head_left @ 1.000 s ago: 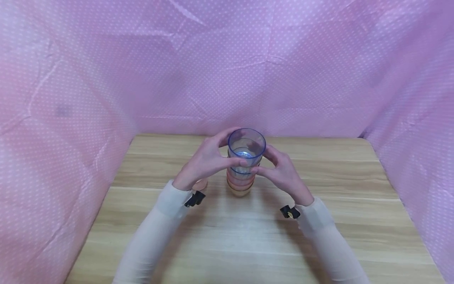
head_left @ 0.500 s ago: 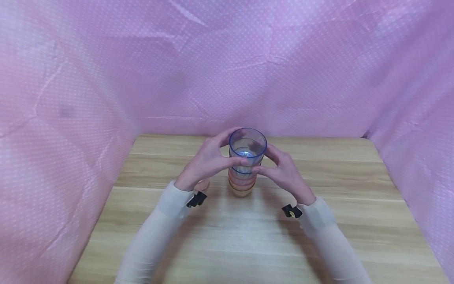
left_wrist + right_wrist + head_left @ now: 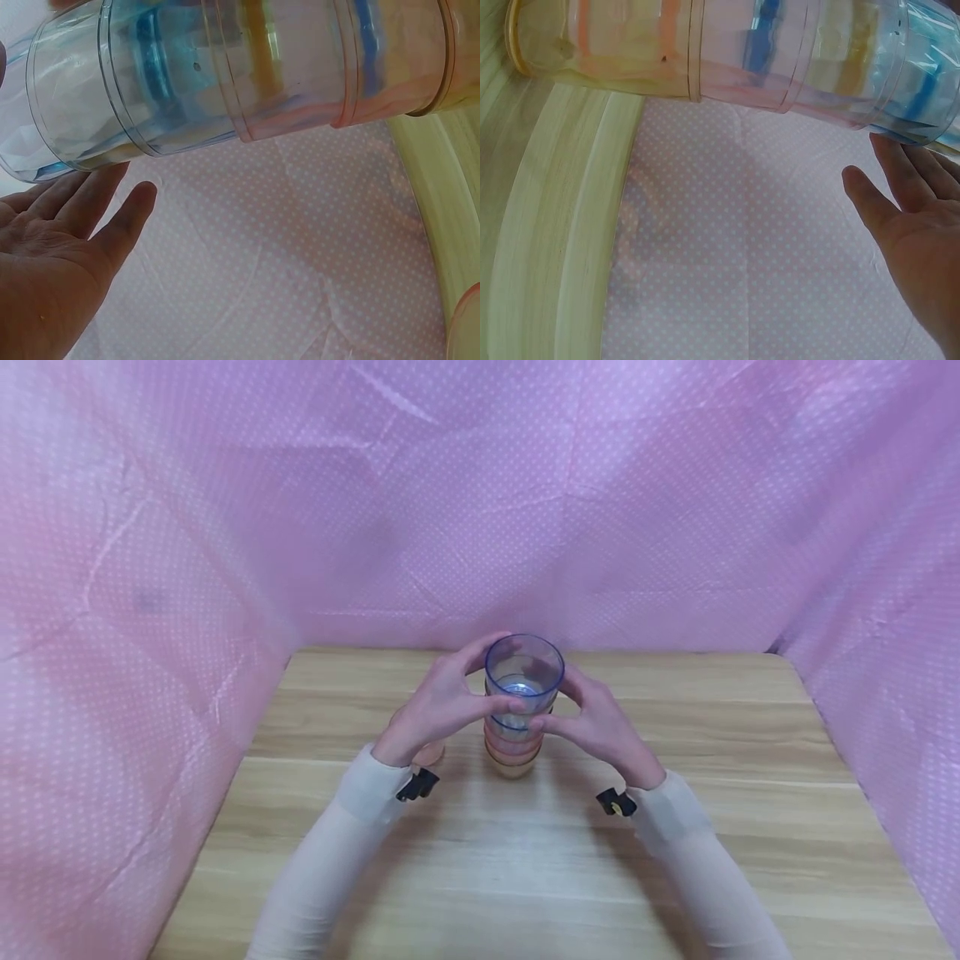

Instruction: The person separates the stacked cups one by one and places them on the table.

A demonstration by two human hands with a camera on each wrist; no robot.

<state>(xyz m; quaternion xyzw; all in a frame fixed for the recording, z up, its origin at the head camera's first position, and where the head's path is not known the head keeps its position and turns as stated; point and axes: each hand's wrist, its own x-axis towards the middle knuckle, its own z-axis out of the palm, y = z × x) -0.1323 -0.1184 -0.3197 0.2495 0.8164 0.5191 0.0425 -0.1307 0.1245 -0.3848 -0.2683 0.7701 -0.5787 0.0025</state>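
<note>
A tall upright stack of several clear tinted plastic cups [image 3: 513, 747] rises from the middle of the table [image 3: 495, 877]. The blue-rimmed cup [image 3: 523, 664] is at its top, mouth upward, with pink and amber cups below. My left hand [image 3: 442, 697] holds the upper part from the left, thumb on the near side, fingers behind; its little finger stands off the wall in the left wrist view. From the right, my right hand [image 3: 600, 727] grips slightly lower, thumb in front and fingers partly hidden behind the cups.
Beside my left wrist sits another pinkish clear cup [image 3: 429, 752], mostly hidden by the hand; its edge shows in the left wrist view. A pink dotted cloth [image 3: 525, 527] hangs behind the table and along both sides.
Both hands keep their hold on the stack. The whole scene shifts slightly in the head view; the hands and cups stay in place relative to each other.
</note>
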